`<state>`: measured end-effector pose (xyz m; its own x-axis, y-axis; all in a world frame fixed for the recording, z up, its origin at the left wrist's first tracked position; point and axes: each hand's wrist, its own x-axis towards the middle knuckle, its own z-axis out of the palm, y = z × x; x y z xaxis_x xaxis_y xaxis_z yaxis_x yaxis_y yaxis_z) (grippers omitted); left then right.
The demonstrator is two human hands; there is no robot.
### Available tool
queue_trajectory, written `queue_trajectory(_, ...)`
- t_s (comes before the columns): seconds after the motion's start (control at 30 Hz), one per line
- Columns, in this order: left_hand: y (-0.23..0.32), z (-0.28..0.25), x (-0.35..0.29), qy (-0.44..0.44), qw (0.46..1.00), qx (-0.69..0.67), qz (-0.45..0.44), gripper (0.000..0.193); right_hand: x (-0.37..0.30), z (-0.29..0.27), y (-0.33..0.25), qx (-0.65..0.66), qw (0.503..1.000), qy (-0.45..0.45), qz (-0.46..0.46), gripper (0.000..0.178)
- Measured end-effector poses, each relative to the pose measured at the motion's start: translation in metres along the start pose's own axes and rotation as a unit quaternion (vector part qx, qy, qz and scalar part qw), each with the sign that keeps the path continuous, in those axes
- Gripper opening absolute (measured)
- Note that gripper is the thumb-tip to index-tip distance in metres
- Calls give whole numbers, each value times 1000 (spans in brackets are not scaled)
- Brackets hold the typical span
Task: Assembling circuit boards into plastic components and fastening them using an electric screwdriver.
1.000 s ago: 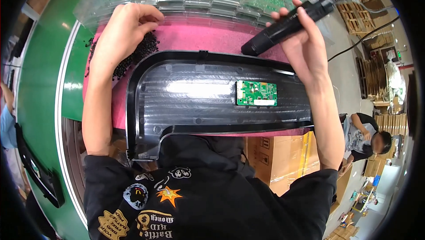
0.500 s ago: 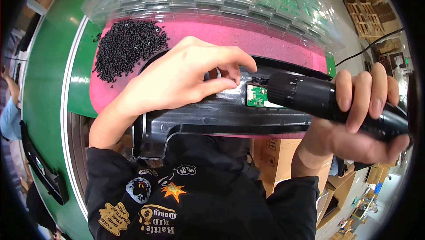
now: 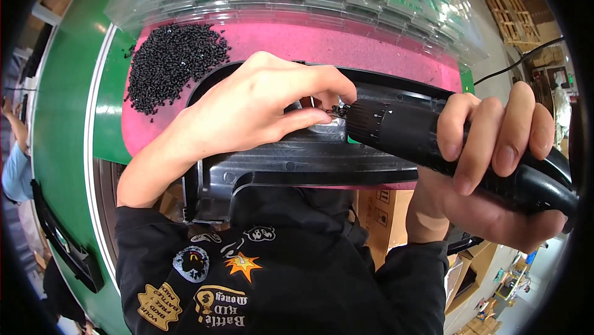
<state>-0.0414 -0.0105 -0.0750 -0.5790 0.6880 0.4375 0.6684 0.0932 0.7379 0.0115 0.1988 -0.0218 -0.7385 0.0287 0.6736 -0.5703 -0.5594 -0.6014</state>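
My right hand (image 3: 495, 149) is wrapped round a black power screwdriver (image 3: 405, 128), its front end aimed left. Thumb and fingers of my left hand (image 3: 266, 100) are pinched at that front end, on small black screws (image 3: 339, 111); how many is hard to make out. Both hands are over a long black plastic housing (image 3: 309, 167), which lies hollow side up across the mat in front of me. Just a sliver of a green circuit board (image 3: 353, 140) shows beneath the screwdriver. A heap of small black screws (image 3: 176, 66) lies beyond my left forearm.
Under the housing is a pink mat (image 3: 272, 39). Stacked clear plastic trays (image 3: 297, 10) with green boards stand along the far side. Another black housing (image 3: 68, 245) rests on the green table (image 3: 68, 106) at left, near another person's arm. Cardboard boxes (image 3: 380, 223) stand below, right.
The screwdriver has moved left, bringing its front end to my left fingertips and covering most of the circuit board. My left hand has stayed nearly in place.
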Motion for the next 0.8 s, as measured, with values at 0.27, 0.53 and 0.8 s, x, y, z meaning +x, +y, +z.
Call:
queue_trajectory(0.27,-8,5,5,4,1000,-11,-17,31,-1,-8,3,-12,1000,-7,-5,52)
queue_trajectory(0.53,-14,-4,7,-1,998,-44,-49,28,4,-4,7,-46,998,-34,4,52)
queue_trajectory(0.8,-7,-19,-5,15,971,-164,-172,26,15,13,2,-96,988,-111,56,51)
